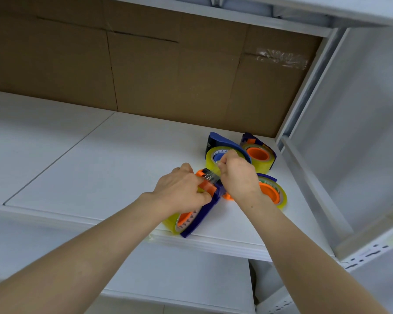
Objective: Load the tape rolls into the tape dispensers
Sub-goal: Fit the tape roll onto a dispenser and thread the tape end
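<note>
The step in hand looks like threading: keep the clear strip (210, 176) taut and flat over the orange cutter head (208, 186). The left hand (182, 189) grips the blue dispenser (200, 220) at the white shelf's (100, 166) near edge, and the right hand (238, 175) pinches the strip. The dispenser's yellowish roll (171, 224) looks glossy.

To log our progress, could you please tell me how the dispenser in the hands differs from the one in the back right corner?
The held dispenser is gripped by the left hand, the right hand pinching its tape end; the corner dispenser is untouched. The held dispenser lies at the shelf front; the corner dispenser, by the cardboard. Both are blue, with orange cores and yellowish tape.
</note>
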`<action>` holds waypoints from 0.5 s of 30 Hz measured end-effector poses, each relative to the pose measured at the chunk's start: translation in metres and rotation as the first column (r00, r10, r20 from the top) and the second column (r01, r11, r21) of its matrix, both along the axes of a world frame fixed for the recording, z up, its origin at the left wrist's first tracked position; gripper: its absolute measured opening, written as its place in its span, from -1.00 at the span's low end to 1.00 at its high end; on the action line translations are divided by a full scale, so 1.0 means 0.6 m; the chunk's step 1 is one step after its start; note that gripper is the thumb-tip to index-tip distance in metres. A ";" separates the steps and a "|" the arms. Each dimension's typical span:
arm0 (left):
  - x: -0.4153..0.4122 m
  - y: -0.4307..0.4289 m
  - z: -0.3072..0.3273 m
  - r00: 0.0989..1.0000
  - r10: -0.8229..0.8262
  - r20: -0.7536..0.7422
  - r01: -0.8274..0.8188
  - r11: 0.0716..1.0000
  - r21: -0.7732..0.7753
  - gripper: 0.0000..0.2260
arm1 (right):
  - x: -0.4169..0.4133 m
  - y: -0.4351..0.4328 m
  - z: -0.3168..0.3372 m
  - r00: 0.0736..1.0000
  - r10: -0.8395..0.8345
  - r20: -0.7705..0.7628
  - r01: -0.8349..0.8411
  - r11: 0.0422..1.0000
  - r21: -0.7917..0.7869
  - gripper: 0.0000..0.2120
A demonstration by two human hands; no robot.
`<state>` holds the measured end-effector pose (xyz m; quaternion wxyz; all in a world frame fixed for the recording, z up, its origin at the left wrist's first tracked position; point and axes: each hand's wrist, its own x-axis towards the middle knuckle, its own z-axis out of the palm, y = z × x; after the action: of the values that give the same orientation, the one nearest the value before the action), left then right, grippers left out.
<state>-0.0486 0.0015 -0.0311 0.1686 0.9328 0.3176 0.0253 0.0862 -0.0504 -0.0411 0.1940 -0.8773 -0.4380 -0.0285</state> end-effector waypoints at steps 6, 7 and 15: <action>-0.006 -0.005 -0.003 0.997 0.001 0.074 -0.002 1.000 0.019 -0.63 | 0.002 0.005 -0.001 0.997 0.026 0.075 -0.025 1.000 -0.008 -0.82; -0.008 -0.006 -0.004 0.997 -0.008 0.081 0.006 1.000 0.021 -0.63 | 0.002 0.007 -0.001 0.996 0.028 0.088 -0.027 0.999 -0.017 -0.82; -0.001 -0.006 0.000 1.000 -0.024 -0.004 0.024 0.999 0.037 -0.64 | 0.000 0.017 -0.002 0.986 0.035 0.162 -0.023 0.997 -0.075 -0.83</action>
<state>-0.0490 -0.0018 -0.0309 0.1508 0.9396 0.3060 0.0274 0.0860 -0.0400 -0.0421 0.1256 -0.8721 -0.4659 -0.0816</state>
